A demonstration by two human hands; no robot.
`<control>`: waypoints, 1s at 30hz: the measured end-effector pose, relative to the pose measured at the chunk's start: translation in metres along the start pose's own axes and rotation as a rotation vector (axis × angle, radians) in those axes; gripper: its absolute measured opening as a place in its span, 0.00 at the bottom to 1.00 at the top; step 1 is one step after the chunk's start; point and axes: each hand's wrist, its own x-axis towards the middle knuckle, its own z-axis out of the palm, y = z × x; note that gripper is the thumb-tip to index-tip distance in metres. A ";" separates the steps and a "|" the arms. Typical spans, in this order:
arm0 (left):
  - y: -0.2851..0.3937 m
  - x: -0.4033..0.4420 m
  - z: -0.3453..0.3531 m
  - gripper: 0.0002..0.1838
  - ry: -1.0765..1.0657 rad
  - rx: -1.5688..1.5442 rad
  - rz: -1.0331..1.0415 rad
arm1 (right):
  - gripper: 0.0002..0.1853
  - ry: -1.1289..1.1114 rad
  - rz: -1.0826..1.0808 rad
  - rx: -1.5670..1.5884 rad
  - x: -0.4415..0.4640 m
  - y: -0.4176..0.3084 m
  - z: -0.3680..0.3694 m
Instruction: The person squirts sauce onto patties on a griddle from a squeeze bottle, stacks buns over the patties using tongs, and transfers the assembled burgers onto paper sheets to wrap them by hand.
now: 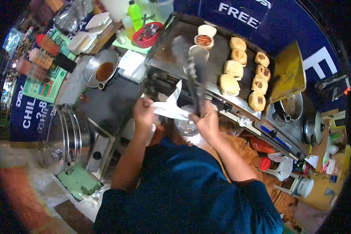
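Observation:
My left hand (144,111) is closed on one end of a white paper sheet or small bag (169,110), in front of my chest. Dark metal tongs (199,84), smeared by motion, rise from my right hand (206,121), whose fingers wrap round their lower end and also meet the paper's other side. The tong tips spread over the near left part of a griddle (218,35). Behind them, partly hidden, lies a pale bun (198,52). An opened bun with red sauce on its filling (204,40) sits just beyond.
Two rows of several buns (234,70) lie on the griddle's right half. White paper (132,64) is stacked left of it, near a pan of brown sauce (104,71). A red bowl of utensils (146,35) stands behind. A large steel pot (66,136) is at left.

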 end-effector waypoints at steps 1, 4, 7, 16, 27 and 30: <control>0.011 0.007 0.000 0.09 0.009 0.012 -0.171 | 0.20 -0.056 0.033 0.008 -0.001 0.039 0.004; 0.068 0.023 -0.023 0.07 -0.048 0.083 -0.050 | 0.32 -0.147 0.292 -0.143 -0.019 -0.011 -0.021; 0.109 0.009 -0.050 0.17 0.080 0.435 0.462 | 0.38 -0.264 0.159 0.328 -0.035 0.024 -0.057; -0.071 -0.025 -0.057 0.09 -0.288 0.935 0.321 | 0.24 0.016 0.682 0.435 -0.136 -0.006 -0.188; 0.121 0.021 -0.017 0.09 0.073 0.809 0.830 | 0.13 0.418 0.830 0.408 -0.151 0.023 -0.240; 0.115 0.021 -0.021 0.10 0.033 0.851 0.634 | 0.15 0.363 0.817 0.368 -0.131 0.039 -0.243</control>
